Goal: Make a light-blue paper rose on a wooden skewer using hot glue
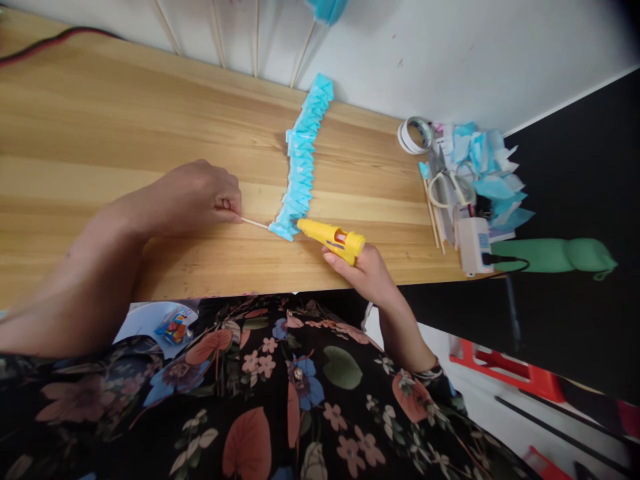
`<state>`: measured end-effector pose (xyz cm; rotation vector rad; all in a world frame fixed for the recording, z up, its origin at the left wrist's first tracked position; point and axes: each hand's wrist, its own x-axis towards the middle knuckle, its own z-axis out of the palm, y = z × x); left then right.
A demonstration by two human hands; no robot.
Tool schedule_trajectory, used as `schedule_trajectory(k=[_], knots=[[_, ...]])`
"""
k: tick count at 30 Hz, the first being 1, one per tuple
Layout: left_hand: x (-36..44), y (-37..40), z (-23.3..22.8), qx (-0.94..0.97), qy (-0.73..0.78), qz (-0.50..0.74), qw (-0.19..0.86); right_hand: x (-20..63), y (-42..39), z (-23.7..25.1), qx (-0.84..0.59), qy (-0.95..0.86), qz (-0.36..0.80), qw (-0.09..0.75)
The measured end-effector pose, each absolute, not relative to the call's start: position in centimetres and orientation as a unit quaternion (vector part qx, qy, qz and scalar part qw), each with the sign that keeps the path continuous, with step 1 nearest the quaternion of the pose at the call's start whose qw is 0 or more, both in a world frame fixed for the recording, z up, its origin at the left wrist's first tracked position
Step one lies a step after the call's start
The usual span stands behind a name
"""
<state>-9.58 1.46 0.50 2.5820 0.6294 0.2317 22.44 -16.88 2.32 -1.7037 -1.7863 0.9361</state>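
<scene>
Wooden table [150, 120] is carrying blue pleated strip [301, 160], running back to front. Tape rolls [406, 139], thin sticks [434, 213], white power box [473, 250] are crowding right end. Red-black cable [50, 41] is trailing far left.

Wall [440, 67]: white, twelve o'clock
Table [75, 120]: wooden, toward nine o'clock
Dark surface [590, 173]: three o'clock
Floor [477, 403]: pale, four o'clock

Blossoms on a black garment [277, 400]

The cloth is crowded with print — large coral-pink leaves [247, 443], a muted green leaf [343, 367], small pink blossoms [267, 365], pale sprigs [193, 437] and blue flowers [306, 383], one with a pale round centre. The left sleeve [100, 397] and right sleeve [440, 387] share the dark floral pattern — both end well short of the wrists. The left hand [200, 193] and right hand [370, 267] are bare.
</scene>
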Motion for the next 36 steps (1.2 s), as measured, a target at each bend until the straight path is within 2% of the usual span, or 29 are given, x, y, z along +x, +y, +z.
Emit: schedule_trajectory(k=[5,11,36], knots=[[-9.5,1.3,0.9,0.942,0.23,0.07,0.235,23.5,-16.8,3.0,-0.62,-0.624,0.388,0.274],[-9.4,1.3,1.1,0.942,0.235,0.066,0.232,23.2,-16.1,1.5,-0.643,-0.567,0.405,0.317],[-9.4,1.2,0.9,0.943,0.23,0.079,0.226,22.3,-16.0,1.3,-0.652,-0.604,0.368,0.274]])
